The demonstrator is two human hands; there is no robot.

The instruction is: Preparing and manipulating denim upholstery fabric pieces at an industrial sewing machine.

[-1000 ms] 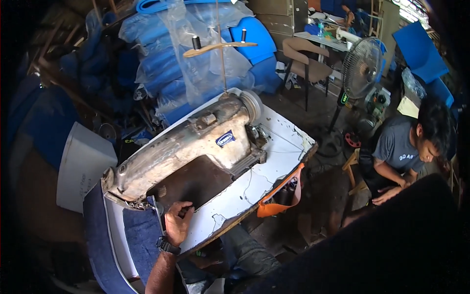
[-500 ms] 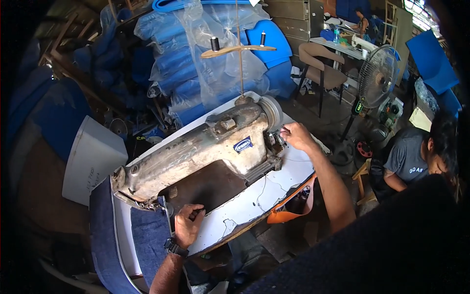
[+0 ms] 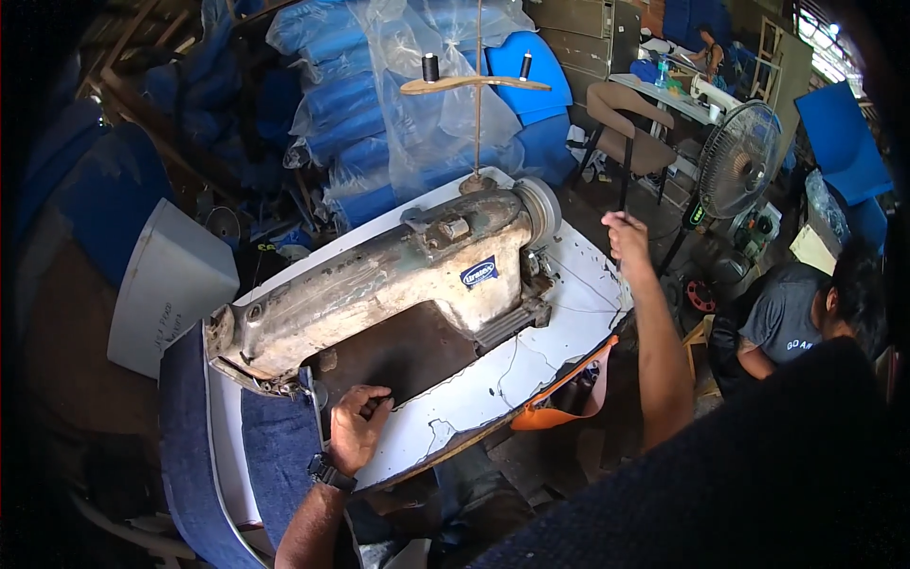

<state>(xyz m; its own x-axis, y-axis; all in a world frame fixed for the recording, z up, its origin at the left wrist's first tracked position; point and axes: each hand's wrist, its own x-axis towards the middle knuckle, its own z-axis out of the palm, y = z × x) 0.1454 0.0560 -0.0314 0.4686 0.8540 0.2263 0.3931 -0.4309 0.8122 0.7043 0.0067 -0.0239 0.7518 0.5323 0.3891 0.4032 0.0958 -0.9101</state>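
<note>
A worn, cream-and-grey industrial sewing machine lies across a white tabletop. My left hand, with a black watch at the wrist, rests at the near edge of the dark machine bed, close to the needle end. Its fingers are curled together; whatever is between them is too small to make out. My right hand is raised past the table's right end, apart from the handwheel. Its fingers are closed, and what they hold is unclear. Dark blue denim lies beside my left wrist.
A wooden thread stand carries two black spools behind the machine. A white bin stands at left. An orange pouch hangs under the table's front edge. A fan and a seated person are at right.
My right hand has moved from beside the handwheel end, up and to the right, away from the machine. My left hand stays by the machine bed. The view has shifted slightly.
</note>
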